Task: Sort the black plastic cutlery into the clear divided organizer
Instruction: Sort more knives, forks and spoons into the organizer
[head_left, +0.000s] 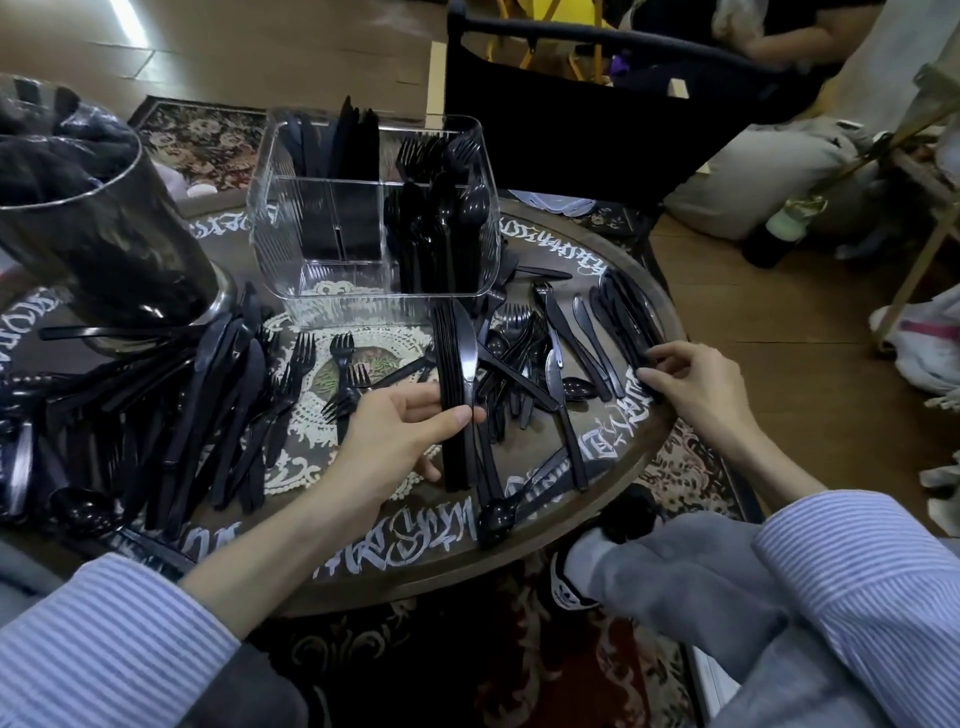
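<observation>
The clear divided organizer (291, 244) stands at the back of the round table. Knives fill its back left compartment, forks its back right, spoons its front right. My left hand (400, 436) grips a stacked bundle of black knives (457, 374), pointing away from me just in front of the organizer. My right hand (696, 384) pinches the near ends of a row of knives (623, 317) lying at the table's right edge. Loose forks, knives and spoons (524, 364) lie scattered between my hands.
A large heap of black cutlery (171, 415) covers the table's left side, beside a dark shiny vase (104, 244). A black chair (571, 114) stands behind the table. My knee and shoe (582, 571) sit under the table's (363, 566) near right edge.
</observation>
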